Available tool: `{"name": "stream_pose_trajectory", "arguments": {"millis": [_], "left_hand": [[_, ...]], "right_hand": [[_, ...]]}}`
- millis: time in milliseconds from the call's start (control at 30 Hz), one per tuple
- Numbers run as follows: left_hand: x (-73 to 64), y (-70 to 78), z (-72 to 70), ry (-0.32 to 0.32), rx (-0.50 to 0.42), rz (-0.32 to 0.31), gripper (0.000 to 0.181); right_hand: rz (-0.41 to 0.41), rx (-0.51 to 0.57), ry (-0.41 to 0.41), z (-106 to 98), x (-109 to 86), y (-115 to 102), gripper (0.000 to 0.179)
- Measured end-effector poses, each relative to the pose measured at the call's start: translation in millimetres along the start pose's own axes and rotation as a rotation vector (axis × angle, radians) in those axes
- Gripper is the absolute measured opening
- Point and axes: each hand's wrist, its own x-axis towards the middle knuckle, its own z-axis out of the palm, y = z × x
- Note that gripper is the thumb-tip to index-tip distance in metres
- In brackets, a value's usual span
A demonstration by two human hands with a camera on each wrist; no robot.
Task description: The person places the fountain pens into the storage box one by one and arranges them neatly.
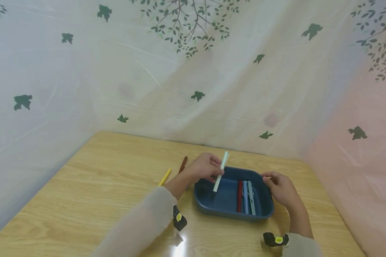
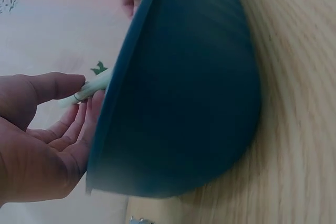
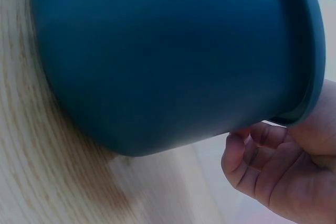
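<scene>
My left hand (image 1: 207, 167) pinches a white pen (image 1: 221, 171) between thumb and fingers. It holds the pen tilted above the left part of a dark blue box (image 1: 212, 211). In the left wrist view the same pen (image 2: 94, 85) shows partly behind the box wall (image 2: 178, 93). At the box's right end my right hand (image 1: 281, 188) grips the rim; the right wrist view shows its fingers (image 3: 236, 156) curled beside the outer wall. Inside the box a dark red pen (image 1: 239, 196), a blue pen (image 1: 245, 198) and a grey-green pen (image 1: 251, 198) lie side by side.
Left of the box, a yellow pen (image 1: 165, 177) and a brown-red pen (image 1: 183, 165) lie on the wooden table (image 1: 115, 171), both partly hidden by my left arm. A pale curtain (image 1: 167, 100) with leaf prints hangs behind the table.
</scene>
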Motion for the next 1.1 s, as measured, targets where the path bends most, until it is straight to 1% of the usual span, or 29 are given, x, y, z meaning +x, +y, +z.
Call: {"name": "stream_pose_trajectory", "arguments": {"millis": [200,400,533,733,867,1100], "left_hand": [[-0.1,-2.0,14.6,-0.022,0.000,-0.001,0.026],[0.3,-7.1,26.0,-0.023,-0.004,-0.033,0.025],[2.6,-10.2,33.6,-0.043,0.017,-0.063,0.024],[5.0,-13.9,45.6,-0.053,0.029,-0.135,0.023],[5.2,-15.8,49.8,-0.056,0.029,-0.162,0.024],[6.9,-19.9,49.2,-0.085,0.013,-0.195,0.023]], "right_hand": [[0.001,0.002,-0.001,0,0.2,-1,0.032],[0.011,-0.002,-0.006,0,-0.5,-2,0.033],[0.009,-0.004,-0.007,-1,-1.4,-3,0.033],[0.011,-0.005,-0.009,-1,-1.3,-3,0.034],[0.010,-0.007,-0.009,-1,-0.6,-3,0.034],[0.013,-0.010,-0.010,0,0.8,-2,0.033]]}}
